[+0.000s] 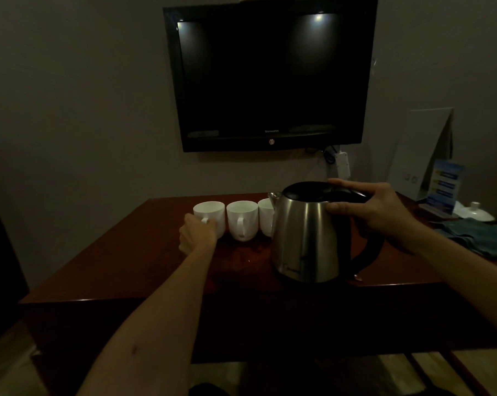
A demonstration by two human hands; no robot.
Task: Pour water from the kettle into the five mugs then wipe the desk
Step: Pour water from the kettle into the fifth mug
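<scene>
A steel kettle [307,238] with a black lid and handle is held upright over the dark wooden desk [127,270]. My right hand [375,210] grips the top of its handle. Three white mugs show in a row behind it: the left mug [211,214], the middle mug [241,220] and a third mug [265,217] half hidden by the kettle. Any further mugs are hidden behind the kettle. My left hand [197,234] holds the left mug by its handle. The kettle's spout is near the third mug's rim.
A folded green cloth [481,235] lies at the desk's right side, beside a white lidded dish [474,212] and a blue card stand [444,187]. A black television [270,78] hangs on the wall behind, with a white adapter [342,164] dangling below it.
</scene>
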